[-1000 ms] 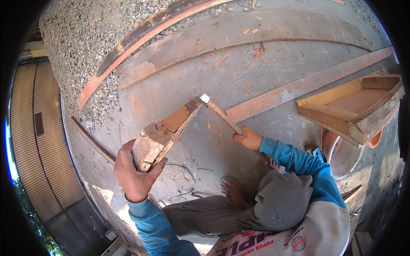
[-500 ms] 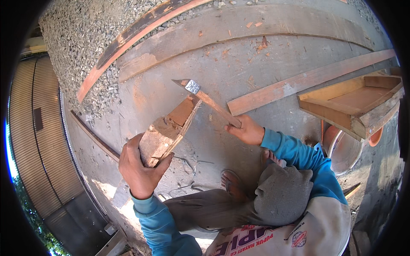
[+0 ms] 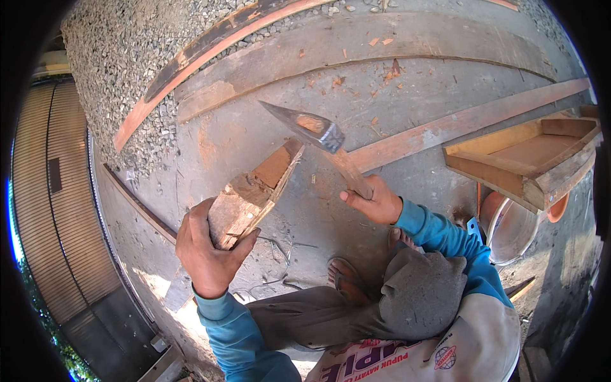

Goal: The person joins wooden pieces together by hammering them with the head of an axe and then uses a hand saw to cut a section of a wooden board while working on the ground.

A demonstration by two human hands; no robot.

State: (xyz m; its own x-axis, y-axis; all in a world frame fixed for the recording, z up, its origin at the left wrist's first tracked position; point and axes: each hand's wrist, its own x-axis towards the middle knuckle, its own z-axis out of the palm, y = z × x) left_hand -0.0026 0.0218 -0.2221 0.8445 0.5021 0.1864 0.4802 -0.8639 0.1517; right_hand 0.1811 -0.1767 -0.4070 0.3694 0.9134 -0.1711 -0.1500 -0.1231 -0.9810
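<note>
Gripped in my left hand (image 3: 212,254) is a rough, weathered block of wood (image 3: 245,204), its far end chipped and splintered. The fingers wrap its near end, and the block tilts up toward the upper right. My right hand (image 3: 375,200) is closed around the wooden handle of a hammer (image 3: 331,137). The hammer's steel head has a square face and a long pointed end, which aims to the upper left. The head hangs just above and right of the block's far tip, apart from it as far as I can tell.
Long planks (image 3: 356,44) lie across the far side, beside gravel (image 3: 121,70). Another plank (image 3: 458,121) slants at the right, near a shallow wooden box (image 3: 528,153) over a bucket (image 3: 512,232). Bent wire (image 3: 280,248) and wood chips litter the concrete near my sandalled foot (image 3: 345,274).
The hammer head has lifted off the block's far end and turned, swinging up and to the right. My right hand has shifted slightly lower and right. The left hand and block stay nearly still.
</note>
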